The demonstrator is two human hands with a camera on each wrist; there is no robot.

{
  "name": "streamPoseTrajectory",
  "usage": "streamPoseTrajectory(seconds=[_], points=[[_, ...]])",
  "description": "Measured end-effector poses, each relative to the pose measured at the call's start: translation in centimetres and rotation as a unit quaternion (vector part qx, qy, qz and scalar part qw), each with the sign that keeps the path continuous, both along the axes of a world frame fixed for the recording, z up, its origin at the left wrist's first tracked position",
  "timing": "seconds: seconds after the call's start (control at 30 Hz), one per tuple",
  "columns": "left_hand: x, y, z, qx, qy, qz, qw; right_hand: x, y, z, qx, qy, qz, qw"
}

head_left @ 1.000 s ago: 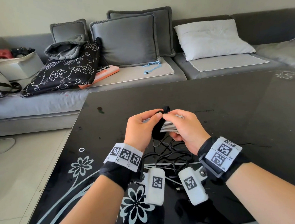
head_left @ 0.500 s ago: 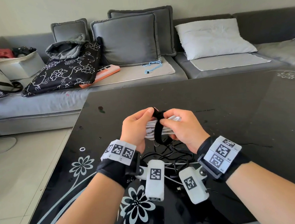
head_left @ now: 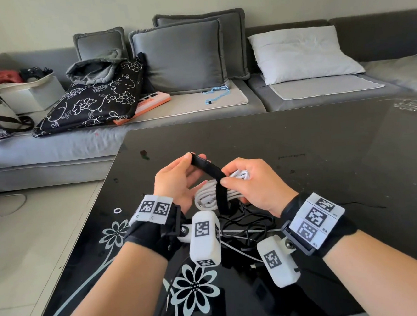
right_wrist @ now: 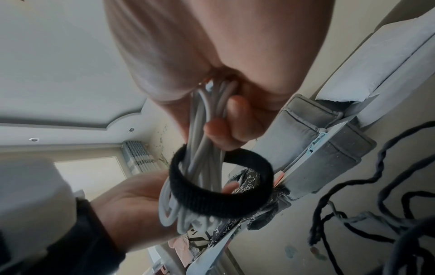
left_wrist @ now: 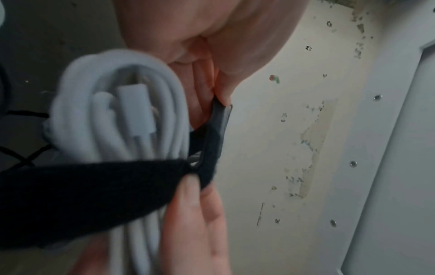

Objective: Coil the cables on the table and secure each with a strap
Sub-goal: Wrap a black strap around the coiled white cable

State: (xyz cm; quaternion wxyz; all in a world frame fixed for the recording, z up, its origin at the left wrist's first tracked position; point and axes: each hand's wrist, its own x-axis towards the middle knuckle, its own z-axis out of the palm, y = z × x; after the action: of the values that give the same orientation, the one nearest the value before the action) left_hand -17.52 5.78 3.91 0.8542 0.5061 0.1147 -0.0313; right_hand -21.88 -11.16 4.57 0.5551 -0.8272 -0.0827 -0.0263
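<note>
Overhead, two hands work above the counter (head_left: 300, 135): the left hand (head_left: 177, 182) pinches one black strap (head_left: 209, 169) by its end; the right hand (head_left: 252, 184) grips one coiled white cable (head_left: 206, 194), strap looped loosely around it. Loose black cables (head_left: 244, 219) lie below.

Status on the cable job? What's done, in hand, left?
Done: the white cable is coiled into a bundle.
In hand: the right hand grips the coil while the left hand pulls the free end of the black strap, which loops loosely round it in the right wrist view; not cinched yet.
Left: the black cables lie tangled on the table, uncoiled.
</note>
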Motion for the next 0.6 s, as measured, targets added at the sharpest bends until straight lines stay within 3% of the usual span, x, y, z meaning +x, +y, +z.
streamPoseTrajectory(seconds=[0.2, 0.33, 0.6], points=[[0.6, 0.3, 0.2, -0.02, 0.017, 0.038, 0.999, -0.3, -0.1, 0.2, -0.006, -0.013, 0.014, 1.0], [1.8, 3.3, 0.2, -0.082, 0.058, 0.085, 0.991, -0.3, -0.9, 0.3, 0.018, -0.031, 0.019, 0.999], [0.6, 2.1, 0.9, -0.026, -0.004, -0.026, 0.999, 0.1, -1.4, 1.0, 0.145, -0.002, -0.029, 0.989]])
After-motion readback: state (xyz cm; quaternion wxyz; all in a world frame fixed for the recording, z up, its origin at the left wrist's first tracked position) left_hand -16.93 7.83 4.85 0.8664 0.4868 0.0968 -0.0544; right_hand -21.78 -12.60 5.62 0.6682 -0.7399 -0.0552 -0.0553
